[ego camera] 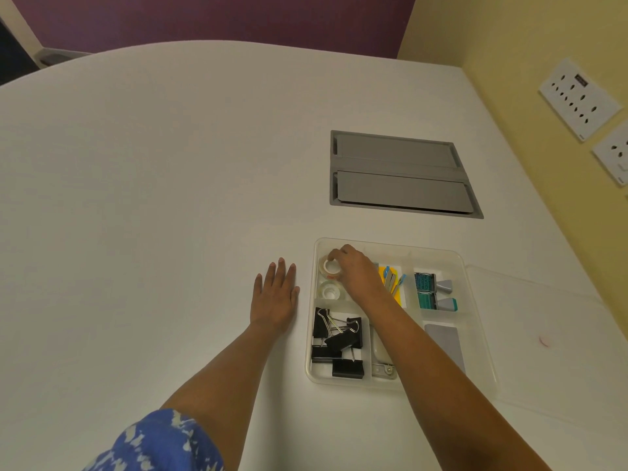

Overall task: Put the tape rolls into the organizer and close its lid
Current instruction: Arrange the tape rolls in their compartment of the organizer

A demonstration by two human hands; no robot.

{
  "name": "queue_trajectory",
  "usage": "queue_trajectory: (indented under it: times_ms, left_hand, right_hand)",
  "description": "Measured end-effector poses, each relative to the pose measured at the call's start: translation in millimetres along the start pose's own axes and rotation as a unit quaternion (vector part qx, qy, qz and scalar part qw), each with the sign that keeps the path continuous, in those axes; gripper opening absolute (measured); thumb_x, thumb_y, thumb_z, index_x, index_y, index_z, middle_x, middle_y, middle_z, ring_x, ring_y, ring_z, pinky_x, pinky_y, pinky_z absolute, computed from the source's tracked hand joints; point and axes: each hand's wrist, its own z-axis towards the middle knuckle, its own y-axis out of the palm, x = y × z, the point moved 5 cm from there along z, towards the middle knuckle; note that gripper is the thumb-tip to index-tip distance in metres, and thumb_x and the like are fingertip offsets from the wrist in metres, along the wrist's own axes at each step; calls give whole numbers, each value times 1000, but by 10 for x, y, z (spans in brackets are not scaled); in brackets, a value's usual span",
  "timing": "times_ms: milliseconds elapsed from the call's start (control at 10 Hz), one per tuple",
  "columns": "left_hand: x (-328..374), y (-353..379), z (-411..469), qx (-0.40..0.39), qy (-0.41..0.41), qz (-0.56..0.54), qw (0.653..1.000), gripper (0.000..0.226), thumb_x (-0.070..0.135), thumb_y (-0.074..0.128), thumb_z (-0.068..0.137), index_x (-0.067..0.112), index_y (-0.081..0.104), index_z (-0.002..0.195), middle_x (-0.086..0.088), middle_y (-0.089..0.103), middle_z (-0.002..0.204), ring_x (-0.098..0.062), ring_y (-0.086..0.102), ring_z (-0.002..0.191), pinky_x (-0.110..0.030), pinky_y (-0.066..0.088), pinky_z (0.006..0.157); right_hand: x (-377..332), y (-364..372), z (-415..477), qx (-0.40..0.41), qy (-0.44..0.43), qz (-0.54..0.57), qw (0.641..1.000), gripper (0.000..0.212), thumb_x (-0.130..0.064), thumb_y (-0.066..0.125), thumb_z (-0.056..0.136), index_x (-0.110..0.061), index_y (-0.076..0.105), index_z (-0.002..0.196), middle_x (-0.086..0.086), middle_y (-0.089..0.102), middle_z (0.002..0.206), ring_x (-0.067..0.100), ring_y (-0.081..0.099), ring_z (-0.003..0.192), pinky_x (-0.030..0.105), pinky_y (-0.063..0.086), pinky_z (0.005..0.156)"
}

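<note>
A clear plastic organizer (475,338) sits on the white table, right of centre. Its far-left compartment holds two clear tape rolls: the far roll (329,268) and the near roll (330,292). My right hand (356,271) reaches into that compartment, fingers curled around the far roll, which rests in the compartment. My left hand (274,295) lies flat on the table just left of the organizer, fingers spread, holding nothing. The organizer's clear lid (550,341) lies flat and open on the table to the right.
Other compartments hold black binder clips (336,341), a stapler (382,360), yellow sticky notes with page markers (392,278), two teal stamps (430,292) and a grey pad (445,345). A grey cable hatch (401,175) is set into the table beyond. The yellow wall with sockets (577,98) stands on the right.
</note>
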Motion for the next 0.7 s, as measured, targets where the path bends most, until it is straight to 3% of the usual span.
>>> queue_trajectory:
  times_ms: [100, 200, 400, 500, 600, 700]
  left_hand:
    - [0, 0, 1, 2, 2, -5, 1000, 53, 34, 16, 104, 22, 1, 153, -2, -7, 163, -21, -6, 151, -41, 0, 124]
    - [-1, 3, 1, 3, 1, -5, 1000, 53, 34, 16, 104, 22, 1, 153, -2, -6, 163, -21, -6, 151, -41, 0, 124]
    - [-10, 9, 1, 6, 1, -3, 1000, 53, 34, 17, 104, 22, 2, 153, -2, -5, 163, -21, -5, 151, -41, 0, 124]
    - [-7, 13, 2, 6, 1, -5, 1000, 53, 34, 16, 104, 23, 2, 153, -2, -6, 163, -20, -5, 151, -41, 0, 124]
    - [-8, 13, 3, 6, 1, -8, 1000, 53, 34, 17, 104, 22, 2, 153, -2, -6, 163, -21, -5, 151, -41, 0, 124]
    - [-11, 16, 5, 4, 1, -3, 1000, 53, 34, 16, 104, 22, 1, 153, -2, -6, 163, -21, -6, 151, -41, 0, 124]
  right_hand:
    - [79, -27, -40, 28, 118, 117, 986, 38, 0, 59, 87, -6, 56, 125, 16, 60, 123, 29, 59, 110, 33, 48, 86]
    - [113, -11, -48, 12, 181, 151, 972, 41, 4, 54, 89, -3, 54, 129, 20, 59, 127, 31, 57, 115, 35, 49, 92]
    - [117, 30, -6, -30, 236, 168, 957, 34, 3, 51, 91, 5, 57, 125, 22, 59, 131, 34, 54, 122, 36, 47, 97]
    - [124, 31, -3, -26, 250, 196, 948, 27, 6, 51, 89, 9, 66, 111, 24, 65, 119, 34, 60, 109, 35, 51, 84]
    - [127, 37, 5, -34, 254, 205, 945, 18, 7, 50, 87, 9, 68, 90, 27, 66, 97, 27, 58, 90, 30, 45, 67]
    - [101, 9, -3, -38, 254, 188, 948, 17, 5, 51, 89, 4, 67, 94, 22, 66, 99, 31, 61, 101, 31, 50, 73]
